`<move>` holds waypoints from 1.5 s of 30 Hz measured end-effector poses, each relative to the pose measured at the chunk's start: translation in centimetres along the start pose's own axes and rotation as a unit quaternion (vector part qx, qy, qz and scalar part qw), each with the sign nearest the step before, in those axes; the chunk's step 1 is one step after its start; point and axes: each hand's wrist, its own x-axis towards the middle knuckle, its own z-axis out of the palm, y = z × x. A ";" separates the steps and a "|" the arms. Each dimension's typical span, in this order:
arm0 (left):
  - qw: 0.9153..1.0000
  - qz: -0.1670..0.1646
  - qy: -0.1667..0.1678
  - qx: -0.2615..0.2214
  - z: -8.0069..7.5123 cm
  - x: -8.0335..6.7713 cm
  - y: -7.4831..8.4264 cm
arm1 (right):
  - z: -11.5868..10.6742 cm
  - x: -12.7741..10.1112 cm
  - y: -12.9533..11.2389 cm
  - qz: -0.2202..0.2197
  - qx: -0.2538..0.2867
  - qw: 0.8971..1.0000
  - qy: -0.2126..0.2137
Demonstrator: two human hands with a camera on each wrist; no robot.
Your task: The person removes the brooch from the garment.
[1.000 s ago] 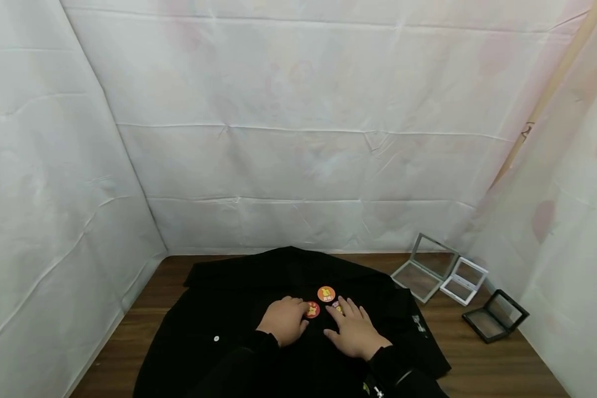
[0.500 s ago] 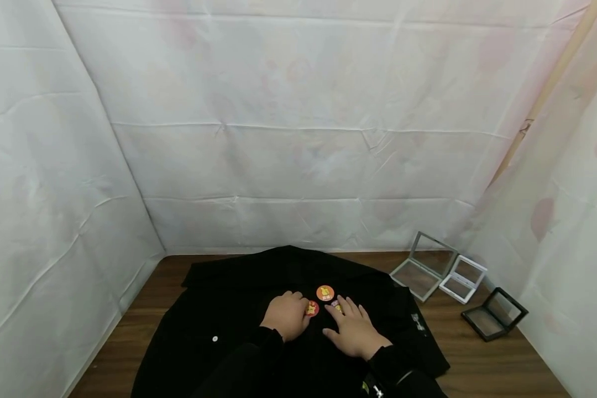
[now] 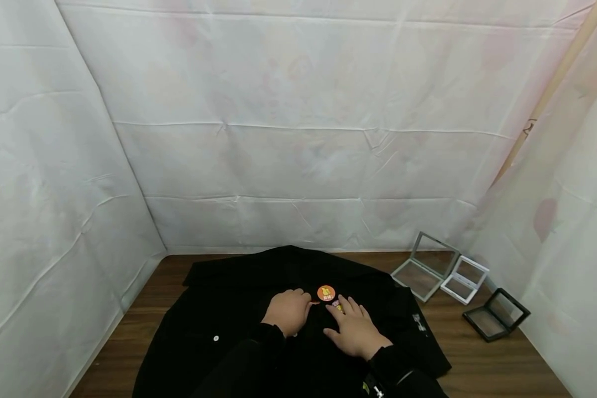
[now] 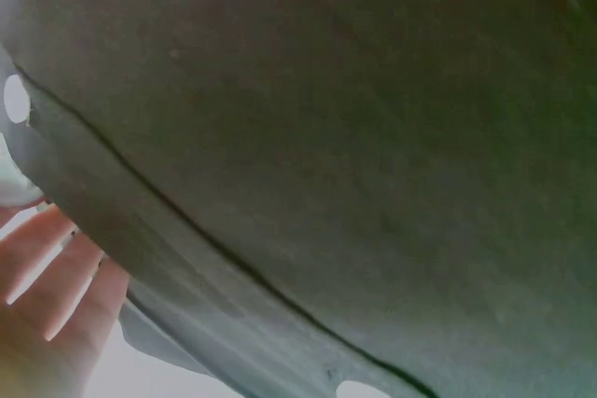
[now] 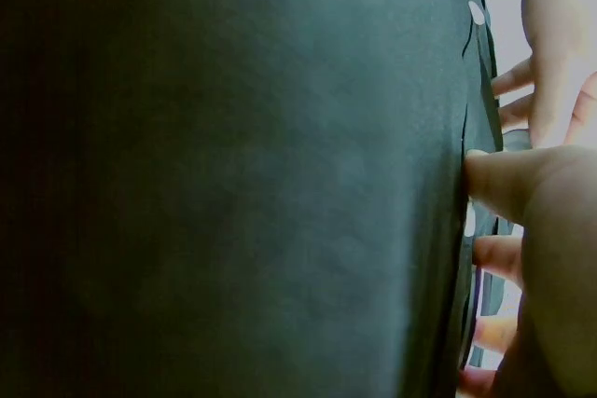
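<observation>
Badges lie on a black jacket (image 3: pixel 239 331) spread flat over the wooden table (image 3: pixel 482 365). The orange badge (image 3: pixel 325 293) is a small round disc with a yellow figure printed on it; it sits near the jacket's centre, just beyond both hands and touched by neither. A second badge (image 3: pixel 336 304) lies just nearer than the orange badge, at the right hand's fingertips; only a pale and yellow sliver shows, so its shape cannot be told.

Left hand (image 3: pixel 288 312): rests on the jacket just left of the orange badge, fingers curled under. A thin red edge shows at its fingertips. Whether the fingers pinch something cannot be told.

Right hand (image 3: pixel 354 330): lies palm down on the jacket, right of the left hand, fingers straight and slightly spread, tips touching the second badge. It holds nothing.

Both wrist views are filled by dark matte cloth with a stitched seam; bare fingers show at the frame edge in each.

Jacket material: black woven cloth, matte, with a small white button (image 3: pixel 216 338) left of the left hand.

Right of the jacket, on the table, stand three open square frame cases with clear panels: a grey case (image 3: pixel 424 266), a white case (image 3: pixel 464 280) beside it, and a black case (image 3: pixel 496 315) farthest right. Creased white sheeting (image 3: pixel 298 138) forms the walls behind the jacket.
</observation>
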 end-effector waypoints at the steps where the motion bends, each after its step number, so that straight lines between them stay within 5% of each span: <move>1: 1.000 -0.001 0.005 -0.009 0.0 0.0 0.0 | -0.1 0.0 -0.1 -0.002 -0.007 1.000 0.002; 11: 0.988 -0.046 0.024 -0.146 -0.9 -0.1 -0.5 | -0.9 -1.0 -1.3 -0.062 -0.066 0.995 0.039; 17: 0.955 -0.104 -0.008 -0.279 -1.5 -0.2 -1.0 | -0.4 -0.9 -1.8 -0.093 -0.088 0.991 0.037; 22: 0.928 -0.154 -0.012 -0.339 -1.2 -0.1 -1.2 | -0.1 -0.4 -2.0 -0.095 -0.093 0.991 0.034; 27: 0.919 -0.196 0.003 -0.341 -1.4 0.1 -1.0 | -0.2 -0.2 -2.7 -0.094 -0.090 0.991 0.024; 32: 0.929 -0.205 0.003 -0.307 -2.1 0.1 -0.4 | 0.0 0.0 -3.0 -0.091 -0.089 0.992 0.022; 36: 0.950 -0.189 0.008 -0.246 -1.8 0.3 -0.2 | 0.2 0.2 -2.9 -0.095 -0.085 0.991 0.025; 41: 0.991 -0.111 0.010 -0.078 -0.4 0.9 -0.2 | 0.5 0.3 -2.5 -0.093 -0.079 0.992 0.025; 45: 0.999 -0.042 -0.008 0.026 0.3 1.0 0.1 | 0.5 0.2 -2.3 -0.084 -0.074 0.993 0.021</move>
